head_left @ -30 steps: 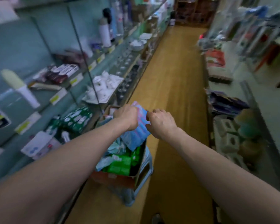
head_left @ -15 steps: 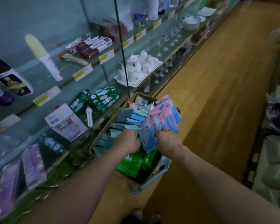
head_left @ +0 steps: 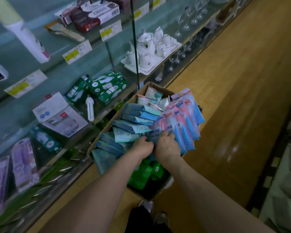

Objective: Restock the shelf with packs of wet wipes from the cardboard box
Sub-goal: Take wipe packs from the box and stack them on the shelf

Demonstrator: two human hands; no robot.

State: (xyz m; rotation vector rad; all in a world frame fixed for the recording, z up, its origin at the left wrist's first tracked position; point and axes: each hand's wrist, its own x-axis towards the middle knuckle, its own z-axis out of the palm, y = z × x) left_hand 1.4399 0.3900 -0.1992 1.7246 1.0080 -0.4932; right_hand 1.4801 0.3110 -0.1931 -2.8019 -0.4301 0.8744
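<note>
An open cardboard box point(head_left: 155, 88) stands on the floor beside the glass shelf unit, with green wipe packs point(head_left: 142, 174) at its bottom. Over the box, my left hand point(head_left: 142, 147) grips a fanned stack of teal-blue wipe packs point(head_left: 131, 125). Touching it on the right, my right hand point(head_left: 166, 147) grips a fanned bunch of pink-and-blue wipe packs point(head_left: 183, 121). A few more packs point(head_left: 153, 96) stand at the box's far end.
Glass shelves point(head_left: 107, 105) on the left hold green boxes point(head_left: 106, 86), a white lamp box point(head_left: 59, 115), purple packs point(head_left: 22, 163), a white tea set point(head_left: 149, 49) and wine glasses point(head_left: 191, 15). The wooden aisle floor point(head_left: 233, 91) runs on the right. My shoes point(head_left: 151, 211) stand behind the box.
My view has tilted down and toward the shelf. Both hands have drawn nearer to me and fanned the packs wider over the box.
</note>
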